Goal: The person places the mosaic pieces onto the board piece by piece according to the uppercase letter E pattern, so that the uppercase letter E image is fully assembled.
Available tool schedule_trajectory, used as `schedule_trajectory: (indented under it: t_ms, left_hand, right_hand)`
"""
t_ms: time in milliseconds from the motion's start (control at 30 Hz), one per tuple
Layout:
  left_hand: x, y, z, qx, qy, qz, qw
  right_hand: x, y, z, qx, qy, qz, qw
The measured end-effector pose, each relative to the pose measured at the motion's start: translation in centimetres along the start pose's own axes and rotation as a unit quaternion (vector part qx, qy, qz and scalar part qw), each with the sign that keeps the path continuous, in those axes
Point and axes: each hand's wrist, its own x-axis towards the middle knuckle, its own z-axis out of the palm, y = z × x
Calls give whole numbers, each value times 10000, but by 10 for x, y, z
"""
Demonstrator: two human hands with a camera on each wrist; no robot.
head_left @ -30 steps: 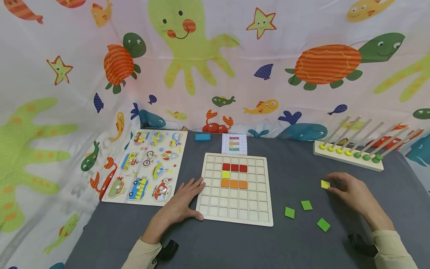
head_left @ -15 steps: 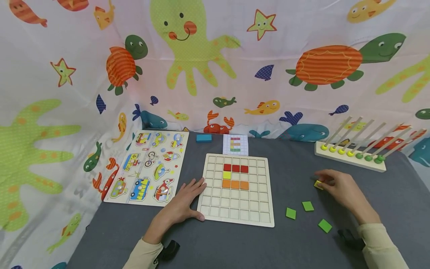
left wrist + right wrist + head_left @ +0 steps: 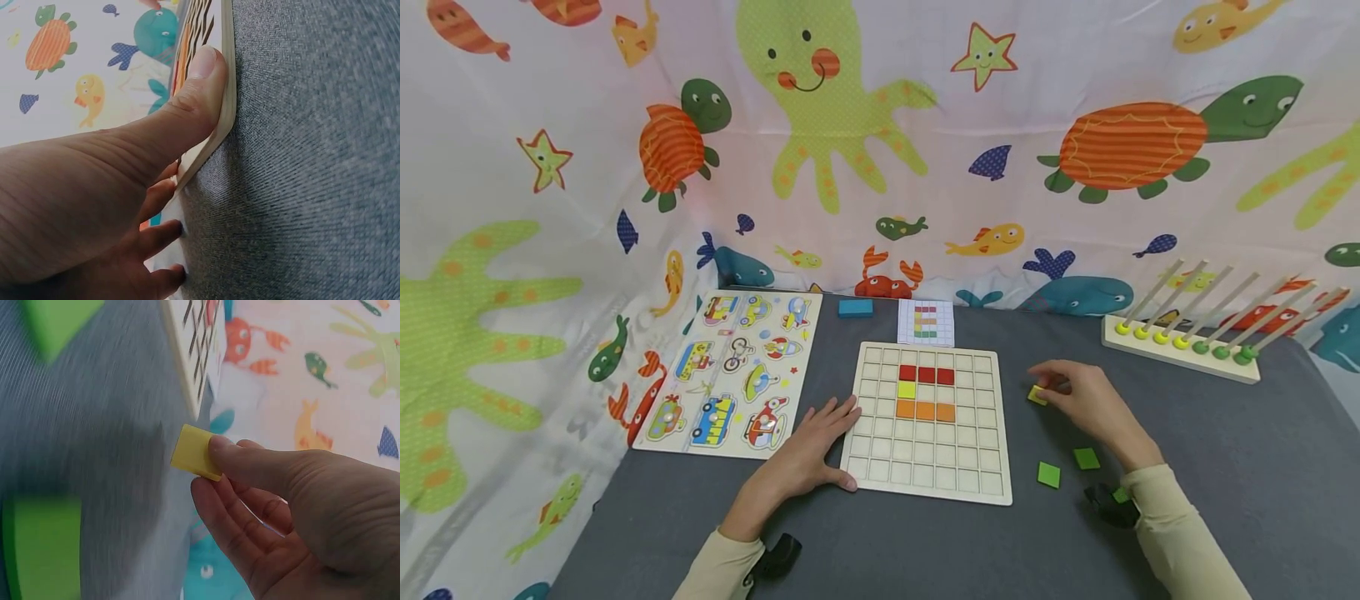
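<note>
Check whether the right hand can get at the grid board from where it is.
Probably yes: the right hand, pinching a yellow tile, is beside the grid board with nothing visible between them, and the left hand rests at the opposite edge.

This looks like a children's play or learning corner. Cloth [image 3: 925, 50] printed with smiling cartoon sea creatures [image 3: 1142, 146] fills the top and left of the head view, behind a dark grey, woven-looking surface [image 3: 970, 550]. Toys lie on that surface: a vehicle picture puzzle [image 3: 727, 373] at left of centre, a gridded wooden board [image 3: 927, 450] with coloured squares [image 3: 926, 412] in the middle, and a bead-and-peg stand [image 3: 1191, 357] toward the right edge. With the cloth filling the background, home or nursery is hard to tell.
</note>
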Motion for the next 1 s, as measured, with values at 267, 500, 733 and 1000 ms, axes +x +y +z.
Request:
schedule_trajectory:
  t_ms: [267, 500, 733, 1000]
  left_hand:
    - [0, -1, 1, 27, -12, 11, 10000]
    - [-1, 0, 0, 44, -15, 22, 10000]
    - [-1, -2, -2, -43, -16, 53, 10000]
    - [0, -2, -1, -58, -47, 55, 10000]
  right_hand:
    - [14, -32, 34, 320, -147, -370, 9987]
    - [21, -53, 48, 491, -181, -678, 9963]
    - [28, -76, 60, 693, -378, -908, 9927]
    - [35, -108, 85, 851, -633, -1229, 9867]
